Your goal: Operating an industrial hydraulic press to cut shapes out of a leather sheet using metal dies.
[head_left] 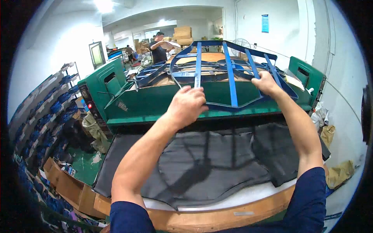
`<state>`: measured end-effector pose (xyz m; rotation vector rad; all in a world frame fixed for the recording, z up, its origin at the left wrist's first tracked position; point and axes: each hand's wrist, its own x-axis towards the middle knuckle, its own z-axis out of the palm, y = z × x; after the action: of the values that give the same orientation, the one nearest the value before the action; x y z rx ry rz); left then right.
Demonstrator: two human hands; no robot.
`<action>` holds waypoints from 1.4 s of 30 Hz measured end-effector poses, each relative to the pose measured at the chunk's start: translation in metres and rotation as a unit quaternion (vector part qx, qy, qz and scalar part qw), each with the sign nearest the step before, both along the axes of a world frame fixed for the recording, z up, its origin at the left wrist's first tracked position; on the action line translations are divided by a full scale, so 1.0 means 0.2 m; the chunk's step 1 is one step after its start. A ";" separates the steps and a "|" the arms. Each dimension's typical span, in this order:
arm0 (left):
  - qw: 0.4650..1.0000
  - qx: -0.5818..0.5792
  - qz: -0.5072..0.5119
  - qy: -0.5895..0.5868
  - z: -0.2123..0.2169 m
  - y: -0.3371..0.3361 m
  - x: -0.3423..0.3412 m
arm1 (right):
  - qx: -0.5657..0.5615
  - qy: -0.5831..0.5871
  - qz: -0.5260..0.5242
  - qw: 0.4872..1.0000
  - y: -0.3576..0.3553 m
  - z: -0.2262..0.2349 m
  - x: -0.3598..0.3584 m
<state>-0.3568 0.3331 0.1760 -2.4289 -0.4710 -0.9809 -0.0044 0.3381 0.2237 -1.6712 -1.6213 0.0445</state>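
1. The left hand [186, 105] is clenched over the near edge of the large blue metal frame of curved outline and straight cross bars [231, 83], gripping just left of one upright bar. To do this well, the person would likely keep the knuckles on top and the fingers clear of the underside edge, which may be sharp.
2. Between the two hands the blue frame rises tilted, its far end higher, above the green steel machine top [163, 101]. A level lift, both hands moving together, looks the safest way to stop the frame from twisting.
3. The right hand [266, 82] grasps a slanted bar of the frame towards its right side, fingers wrapped round it. It sits higher and farther out than the left, so the load probably leans on this arm.
4. Below both forearms lies the sheet of dark grey fabric [217, 163], spread over a pale board with a wooden rim [217, 219]. The frame hangs beyond and above it, apart from it.
5. Beyond the left hand more blue frames [155, 72] are stacked on the machine top, and another person [158, 48] stands well behind them.
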 end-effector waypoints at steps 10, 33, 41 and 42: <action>0.995 -0.073 0.057 0.027 0.19 0.58 0.11 | -0.079 0.032 -0.041 0.996 0.67 0.05 0.09; 0.984 -0.069 -0.005 -0.165 -0.21 0.23 -0.07 | 0.215 -0.187 -0.117 0.951 0.32 0.10 -0.10; 0.914 -0.344 0.200 -0.084 -1.08 -0.35 -0.95 | 0.142 -0.271 0.000 0.952 -0.38 -0.39 -0.10; 0.909 -0.336 0.227 -0.092 -1.13 -0.38 -1.02 | 0.137 -0.272 -0.002 0.953 -0.41 -0.40 -0.11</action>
<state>-0.5610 0.2564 -0.0499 -2.5837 -1.5874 -0.9383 -0.0263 0.2566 0.1431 -1.5454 -1.9115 -0.6687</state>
